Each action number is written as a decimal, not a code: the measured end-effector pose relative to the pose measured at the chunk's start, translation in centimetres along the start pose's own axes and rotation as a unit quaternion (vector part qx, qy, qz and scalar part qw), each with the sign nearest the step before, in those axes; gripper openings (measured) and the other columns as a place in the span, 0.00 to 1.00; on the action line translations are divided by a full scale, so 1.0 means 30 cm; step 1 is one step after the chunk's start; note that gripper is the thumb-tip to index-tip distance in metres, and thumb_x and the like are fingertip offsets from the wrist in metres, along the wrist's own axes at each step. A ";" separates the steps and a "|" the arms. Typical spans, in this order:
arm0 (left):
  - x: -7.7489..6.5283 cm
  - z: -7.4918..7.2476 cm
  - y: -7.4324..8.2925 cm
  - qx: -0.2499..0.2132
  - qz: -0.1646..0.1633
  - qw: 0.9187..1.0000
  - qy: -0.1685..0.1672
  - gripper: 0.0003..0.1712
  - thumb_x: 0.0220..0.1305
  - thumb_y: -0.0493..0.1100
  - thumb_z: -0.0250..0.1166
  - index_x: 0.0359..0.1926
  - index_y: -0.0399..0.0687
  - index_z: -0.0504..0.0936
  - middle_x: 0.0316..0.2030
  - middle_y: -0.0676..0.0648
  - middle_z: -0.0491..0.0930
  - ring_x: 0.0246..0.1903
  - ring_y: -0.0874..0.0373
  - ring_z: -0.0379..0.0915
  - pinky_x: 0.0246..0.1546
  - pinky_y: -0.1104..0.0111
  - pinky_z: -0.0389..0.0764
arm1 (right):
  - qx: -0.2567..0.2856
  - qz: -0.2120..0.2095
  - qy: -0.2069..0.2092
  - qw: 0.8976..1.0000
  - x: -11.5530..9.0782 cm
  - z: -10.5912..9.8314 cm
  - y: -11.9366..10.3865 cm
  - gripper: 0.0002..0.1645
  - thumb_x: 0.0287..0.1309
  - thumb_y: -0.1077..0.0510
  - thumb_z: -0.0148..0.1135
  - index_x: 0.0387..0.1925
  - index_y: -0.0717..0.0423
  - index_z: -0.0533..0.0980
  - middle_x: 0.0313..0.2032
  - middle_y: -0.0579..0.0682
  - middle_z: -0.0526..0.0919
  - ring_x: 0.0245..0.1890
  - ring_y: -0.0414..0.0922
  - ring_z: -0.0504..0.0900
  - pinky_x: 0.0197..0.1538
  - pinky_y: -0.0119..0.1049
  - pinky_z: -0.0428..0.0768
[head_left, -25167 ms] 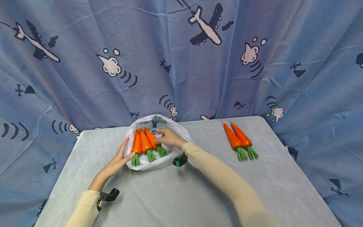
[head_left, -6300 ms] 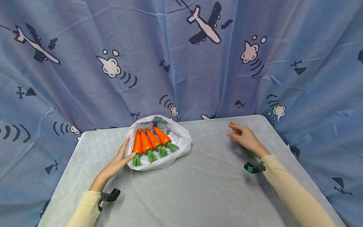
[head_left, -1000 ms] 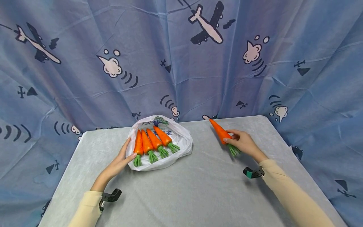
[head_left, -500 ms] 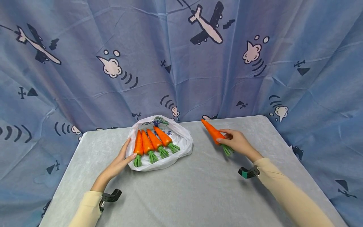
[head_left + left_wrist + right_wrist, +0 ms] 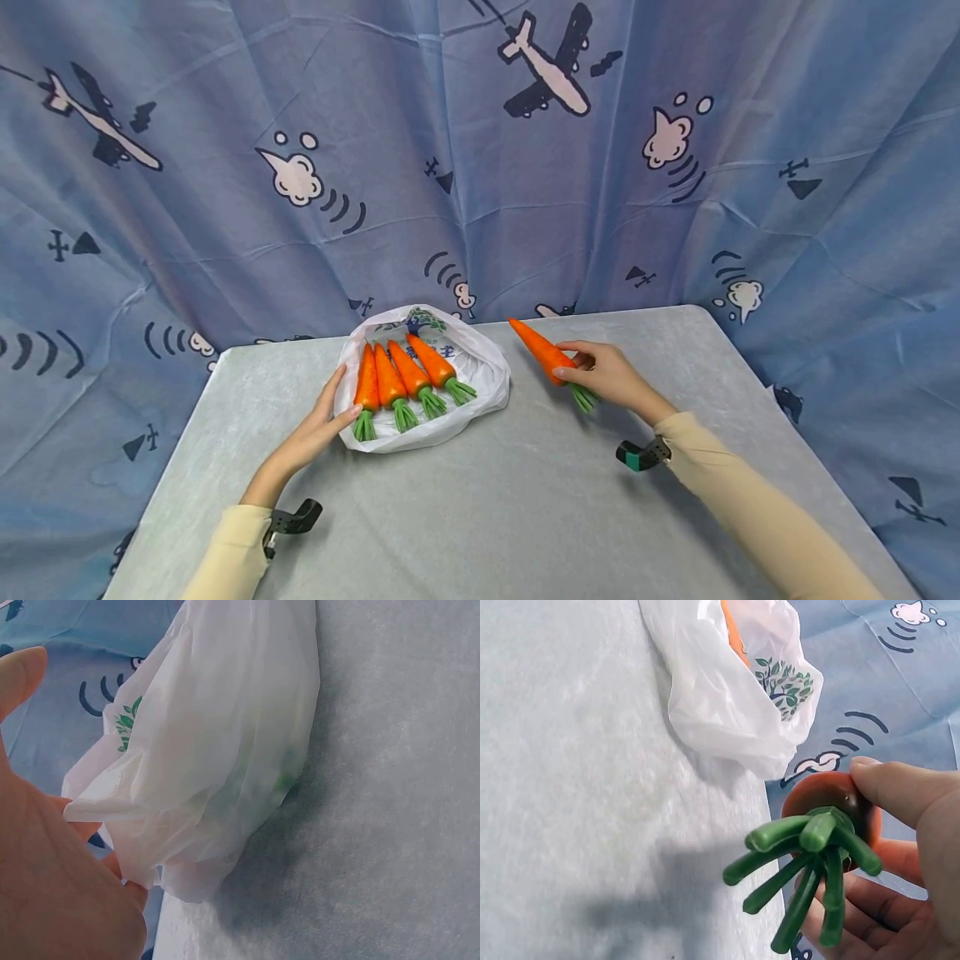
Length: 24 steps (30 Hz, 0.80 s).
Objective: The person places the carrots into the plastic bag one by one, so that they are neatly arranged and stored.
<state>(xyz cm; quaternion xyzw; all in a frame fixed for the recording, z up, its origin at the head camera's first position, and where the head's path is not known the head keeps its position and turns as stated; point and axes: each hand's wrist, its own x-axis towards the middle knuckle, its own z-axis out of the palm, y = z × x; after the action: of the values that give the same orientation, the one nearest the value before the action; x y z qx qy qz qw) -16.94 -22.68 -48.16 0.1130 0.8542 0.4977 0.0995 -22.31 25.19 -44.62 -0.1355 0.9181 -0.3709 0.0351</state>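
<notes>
In the head view, my left hand (image 5: 318, 421) rests at the left rim of a white plastic bag (image 5: 487, 392), thumb and fingers spread. The left wrist view shows its fingers partly hidden by the bag's edge (image 5: 217, 750). Several carrots (image 5: 390, 379) with green tops lie side by side inside the open-mouthed bag. Right of the bag, my right hand (image 5: 603, 375) pinches one carrot (image 5: 543, 346) near its thick end. Its tip points up and left towards the curtain. In the right wrist view the green stalks (image 5: 810, 855) face the camera, and the thumb presses the carrot's end.
A pale grey tabletop (image 5: 480, 517) carries the bag and spans the space between the hands. Directly behind its far edge hangs a blue curtain (image 5: 390, 167) printed with planes. A black strap device (image 5: 296, 517) sits on the left wrist, and another (image 5: 643, 454) on the right.
My right hand has carried its carrot steadily left towards the bag over the last second. Earlier, that hand was over the carrot at the far right. The left hand stays at the bag's rim.
</notes>
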 end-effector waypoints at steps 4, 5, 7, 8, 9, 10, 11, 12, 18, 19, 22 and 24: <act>-0.001 0.000 0.000 -0.001 0.002 1.000 -0.001 0.48 0.73 0.50 0.54 0.80 0.55 0.32 0.79 0.37 0.29 0.77 0.33 0.25 0.71 0.31 0.37 | 0.002 -0.002 -0.002 1.000 0.005 0.011 -0.021 0.33 0.57 0.46 0.70 0.61 0.54 0.77 0.40 0.54 0.88 0.36 0.43 0.82 0.42 0.36 0.80; -0.001 0.000 0.000 -0.001 0.003 1.000 0.000 0.48 0.73 0.49 0.54 0.80 0.55 0.32 0.79 0.37 0.29 0.77 0.33 0.25 0.71 0.31 0.37 | 0.001 -0.002 -0.003 1.000 0.006 0.013 -0.026 0.33 0.57 0.46 0.70 0.61 0.54 0.77 0.40 0.54 0.87 0.36 0.43 0.82 0.42 0.36 0.80; 0.000 0.000 0.001 -0.001 0.003 1.000 -0.001 0.48 0.73 0.49 0.54 0.80 0.55 0.32 0.79 0.37 0.29 0.77 0.33 0.25 0.71 0.31 0.37 | 0.001 -0.003 -0.006 1.000 0.007 0.018 -0.037 0.33 0.57 0.46 0.70 0.61 0.54 0.77 0.40 0.55 0.87 0.36 0.44 0.82 0.42 0.36 0.80; 0.000 0.000 0.001 -0.001 0.002 1.000 -0.001 0.48 0.73 0.50 0.54 0.79 0.55 0.31 0.79 0.37 0.28 0.77 0.33 0.25 0.71 0.30 0.37 | 0.001 -0.004 -0.008 1.000 0.008 0.021 -0.042 0.33 0.57 0.46 0.70 0.61 0.54 0.77 0.40 0.55 0.87 0.37 0.44 0.82 0.43 0.36 0.80; 0.001 0.000 0.001 -0.001 0.002 1.000 -0.001 0.48 0.73 0.50 0.54 0.79 0.56 0.31 0.79 0.37 0.28 0.77 0.33 0.25 0.71 0.30 0.37 | 0.000 -0.005 -0.011 1.000 0.009 0.023 -0.048 0.33 0.57 0.45 0.70 0.61 0.54 0.77 0.41 0.55 0.87 0.37 0.44 0.82 0.43 0.36 0.80; 0.001 0.000 0.001 -0.001 0.001 1.000 -0.001 0.48 0.73 0.50 0.54 0.79 0.56 0.31 0.79 0.37 0.28 0.77 0.33 0.25 0.71 0.30 0.37 | -0.001 -0.006 -0.014 1.000 0.009 0.025 -0.053 0.33 0.58 0.45 0.69 0.62 0.54 0.77 0.41 0.55 0.87 0.37 0.44 0.82 0.43 0.36 0.80; 0.001 0.000 0.001 -0.002 0.001 1.000 -0.002 0.48 0.73 0.50 0.54 0.79 0.56 0.31 0.79 0.37 0.28 0.77 0.33 0.25 0.71 0.30 0.37 | 0.000 -0.006 -0.016 1.000 0.010 0.026 -0.058 0.33 0.58 0.45 0.69 0.62 0.54 0.76 0.41 0.55 0.87 0.37 0.44 0.82 0.43 0.36 0.80; 0.001 0.000 0.001 -0.003 0.001 1.000 -0.003 0.48 0.73 0.50 0.54 0.79 0.56 0.31 0.79 0.37 0.28 0.77 0.33 0.25 0.71 0.30 0.37 | 0.001 -0.008 -0.019 1.000 0.011 0.028 -0.062 0.33 0.58 0.45 0.69 0.62 0.54 0.76 0.41 0.55 0.87 0.37 0.44 0.82 0.43 0.36 0.80; 0.000 0.000 -0.001 -0.003 0.001 1.000 -0.004 0.48 0.73 0.50 0.54 0.79 0.56 0.31 0.79 0.37 0.28 0.77 0.33 0.24 0.70 0.30 0.37 | -0.001 -0.021 -0.031 0.999 0.019 0.041 -0.078 0.32 0.58 0.46 0.69 0.62 0.54 0.77 0.40 0.54 0.87 0.37 0.43 0.82 0.42 0.34 0.80; 0.000 0.001 0.000 -0.003 0.001 1.000 -0.004 0.48 0.73 0.50 0.54 0.79 0.56 0.31 0.79 0.37 0.28 0.77 0.33 0.25 0.70 0.30 0.37 | -0.001 -0.024 -0.031 0.999 0.020 0.043 -0.080 0.32 0.58 0.46 0.69 0.61 0.54 0.77 0.40 0.54 0.87 0.37 0.43 0.82 0.41 0.34 0.80; 0.000 0.001 0.002 -0.002 0.002 1.000 -0.003 0.48 0.73 0.50 0.54 0.79 0.56 0.31 0.79 0.37 0.28 0.77 0.33 0.25 0.70 0.30 0.37 | -0.001 -0.028 -0.031 0.999 0.024 0.050 -0.085 0.32 0.58 0.46 0.70 0.61 0.54 0.77 0.39 0.54 0.87 0.37 0.43 0.82 0.41 0.34 0.80; -0.001 0.002 0.003 -0.002 0.002 1.000 -0.003 0.48 0.73 0.50 0.54 0.79 0.56 0.31 0.79 0.37 0.28 0.77 0.33 0.25 0.70 0.30 0.37 | 0.000 -0.027 -0.035 0.999 0.025 0.055 -0.090 0.32 0.58 0.46 0.70 0.61 0.54 0.77 0.39 0.54 0.87 0.37 0.43 0.82 0.41 0.34 0.81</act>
<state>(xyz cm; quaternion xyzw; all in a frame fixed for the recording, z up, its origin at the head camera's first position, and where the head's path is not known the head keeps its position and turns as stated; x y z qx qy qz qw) -16.90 -22.61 -48.11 0.1165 0.8527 0.4991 0.1015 -22.15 22.02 -43.91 -0.1726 0.9122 -0.3671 0.0572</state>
